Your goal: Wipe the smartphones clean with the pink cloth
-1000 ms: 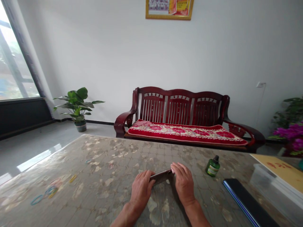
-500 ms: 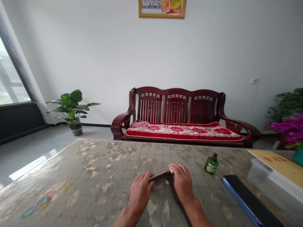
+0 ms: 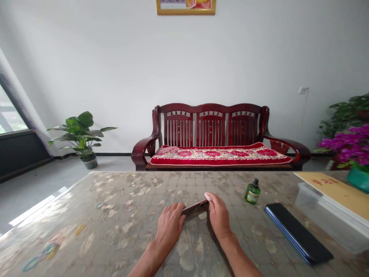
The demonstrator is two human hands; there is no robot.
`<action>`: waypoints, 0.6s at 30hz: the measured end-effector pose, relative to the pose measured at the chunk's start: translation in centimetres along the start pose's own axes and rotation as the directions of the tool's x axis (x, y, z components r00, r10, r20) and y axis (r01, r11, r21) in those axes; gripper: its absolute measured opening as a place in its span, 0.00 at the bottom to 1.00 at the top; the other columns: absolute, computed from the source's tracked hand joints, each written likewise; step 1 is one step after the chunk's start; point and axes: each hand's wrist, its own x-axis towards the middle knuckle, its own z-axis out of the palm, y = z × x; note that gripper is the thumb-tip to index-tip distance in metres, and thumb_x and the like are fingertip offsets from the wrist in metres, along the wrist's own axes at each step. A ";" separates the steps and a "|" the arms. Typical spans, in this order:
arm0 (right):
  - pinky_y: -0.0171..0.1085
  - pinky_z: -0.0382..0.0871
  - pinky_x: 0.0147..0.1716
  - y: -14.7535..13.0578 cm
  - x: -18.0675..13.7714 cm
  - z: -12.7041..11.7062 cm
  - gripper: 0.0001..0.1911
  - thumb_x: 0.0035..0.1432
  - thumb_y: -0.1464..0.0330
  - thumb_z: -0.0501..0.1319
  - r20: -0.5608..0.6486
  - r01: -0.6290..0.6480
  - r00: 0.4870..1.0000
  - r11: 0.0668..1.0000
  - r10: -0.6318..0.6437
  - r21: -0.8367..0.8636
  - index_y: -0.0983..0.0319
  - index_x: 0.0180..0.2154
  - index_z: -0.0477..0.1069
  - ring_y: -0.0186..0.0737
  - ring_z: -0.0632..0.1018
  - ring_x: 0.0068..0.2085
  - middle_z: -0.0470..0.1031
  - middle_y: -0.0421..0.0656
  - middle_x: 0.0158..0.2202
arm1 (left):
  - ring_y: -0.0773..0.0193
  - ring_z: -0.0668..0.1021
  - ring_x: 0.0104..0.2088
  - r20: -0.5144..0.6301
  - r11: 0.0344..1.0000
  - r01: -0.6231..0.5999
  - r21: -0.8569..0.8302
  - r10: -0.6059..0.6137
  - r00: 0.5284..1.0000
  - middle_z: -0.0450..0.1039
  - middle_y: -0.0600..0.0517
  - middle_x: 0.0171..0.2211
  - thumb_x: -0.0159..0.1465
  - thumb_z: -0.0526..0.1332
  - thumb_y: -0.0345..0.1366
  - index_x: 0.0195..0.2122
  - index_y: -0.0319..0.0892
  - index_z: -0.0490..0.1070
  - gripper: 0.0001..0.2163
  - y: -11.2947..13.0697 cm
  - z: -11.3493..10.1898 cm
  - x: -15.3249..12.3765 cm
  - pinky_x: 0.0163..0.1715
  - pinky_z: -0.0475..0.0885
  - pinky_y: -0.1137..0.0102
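Note:
Both my hands hold a thin dark phone-like slab [image 3: 195, 209] just above the patterned table [image 3: 129, 207]. My left hand [image 3: 170, 227] grips its near-left end with curled fingers. My right hand [image 3: 218, 215] pinches its far-right end, thumb and fingers closed on the edge. The slab is tilted, its right end higher. A small green bottle [image 3: 253, 191] with a black cap stands to the right of my right hand. A dark smartphone [image 3: 298, 232] lies flat further right.
Coloured rubber bands [image 3: 49, 250] lie scattered at the table's left. A clear plastic box [image 3: 325, 219] with a yellow board [image 3: 331, 182] on it sits at the right edge. Behind the table are a red wooden bench [image 3: 213, 142], a potted plant [image 3: 80, 134] and purple flowers [image 3: 348, 144].
The view has swung right and tilted up a little. My hands stay on the slab, its right end lifted slightly higher.

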 end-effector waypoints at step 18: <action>0.41 0.75 0.43 0.0 -0.3 0.7 0.20 0.68 0.59 0.48 0.020 -0.210 0.978 0.970 0.209 0.124 0.60 0.45 0.76 0.44 0.81 0.43 0.81 0.47 0.42 | 0.59 0.80 0.41 0.023 1.000 0.006 0.007 -0.006 1.000 0.78 0.51 0.38 0.69 0.56 0.33 0.39 0.45 0.69 0.03 3.6 0.4 3.8 0.34 0.65 0.72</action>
